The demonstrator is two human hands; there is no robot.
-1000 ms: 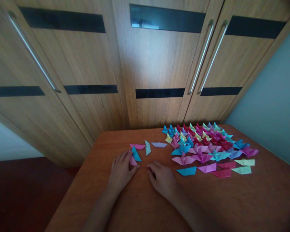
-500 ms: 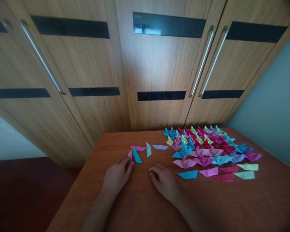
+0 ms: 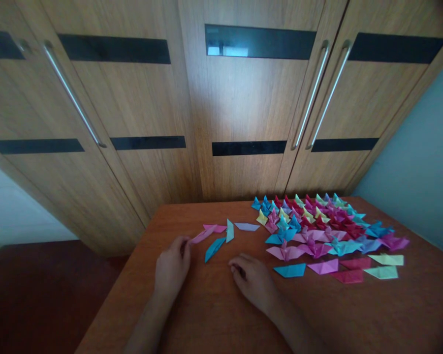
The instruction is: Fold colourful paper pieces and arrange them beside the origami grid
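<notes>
My left hand (image 3: 173, 265) pinches one end of a pink folded paper strip (image 3: 203, 235), whose far end reaches over a magenta piece (image 3: 219, 228). Right of that hand lies a blue folded piece (image 3: 214, 249), tilted on the table. A pale green piece (image 3: 230, 230) and a lilac piece (image 3: 247, 227) lie just beyond. My right hand (image 3: 253, 280) rests on the table with its fingers curled together; whether anything is inside them is hidden.
Rows of colourful folded paper shapes (image 3: 312, 221) cover the table's back right. Several flat pieces, including a blue one (image 3: 290, 270), lie before them. A wooden wardrobe (image 3: 243, 108) stands behind the brown table (image 3: 206, 305).
My left hand has moved slightly left with the pink strip, which now slants up to the right. The blue piece beside it has turned the other way. My right hand keeps its pose.
</notes>
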